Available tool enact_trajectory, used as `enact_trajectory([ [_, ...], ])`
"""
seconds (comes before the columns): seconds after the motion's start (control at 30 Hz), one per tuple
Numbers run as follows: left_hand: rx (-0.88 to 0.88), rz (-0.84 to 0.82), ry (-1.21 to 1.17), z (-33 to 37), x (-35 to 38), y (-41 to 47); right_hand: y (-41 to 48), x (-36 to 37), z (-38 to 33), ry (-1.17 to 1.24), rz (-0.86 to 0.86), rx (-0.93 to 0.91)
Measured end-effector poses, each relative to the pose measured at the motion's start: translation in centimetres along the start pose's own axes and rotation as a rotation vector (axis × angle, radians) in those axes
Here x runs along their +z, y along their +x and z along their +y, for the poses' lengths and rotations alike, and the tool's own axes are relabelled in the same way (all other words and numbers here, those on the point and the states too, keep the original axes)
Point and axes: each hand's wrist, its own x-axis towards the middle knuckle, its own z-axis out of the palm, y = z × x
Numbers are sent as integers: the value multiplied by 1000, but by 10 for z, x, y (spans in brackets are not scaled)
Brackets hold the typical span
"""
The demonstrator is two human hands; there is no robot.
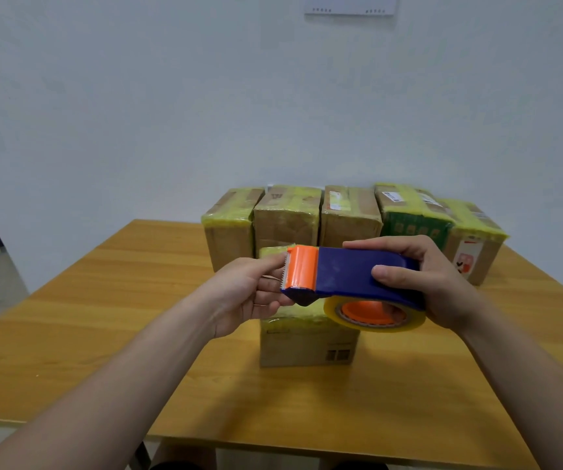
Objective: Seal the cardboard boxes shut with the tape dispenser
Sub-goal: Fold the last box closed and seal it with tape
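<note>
Left hand (256, 293) pinches the tape end (279, 281) by the toothed blade (285, 271), right hand (426, 283) grips the tape dispenser (344, 276) — a slip could cut skin.

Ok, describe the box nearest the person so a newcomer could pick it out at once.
On the orange-brown wooden table, a row of five brown cardboard boxes with yellowish tape lines the far side. In front of it one small brown cardboard box sits below the blue-and-orange tape dispenser. It alone stands apart from the row, with dark printed squares on its near face.
</note>
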Motion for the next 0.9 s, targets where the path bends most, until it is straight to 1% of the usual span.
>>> enact_trajectory([
  [0.07, 0, -19, 19, 0, -1, -2, 0, 0, 2, 2, -8, 7],
  [0.2, -55, -99, 9, 0, -5, -5, -1, -1, 5, 5, -8, 16],
  [0.43, -39, -75, 8, -3, -9, 3, 0, -1, 4, 9, 1, 14],
  [0.57, -86, -102, 56, 3, -9, 0, 0, -2, 1, 4, -15, 13],
  [0.77, -147, -77, 79, 8, -12, 0, 2, -1, 3, -15, -25, 18],
  [0.9, -189, -137, 73, 9, -12, -3, 1, -1, 5, -1, -32, 15],
])
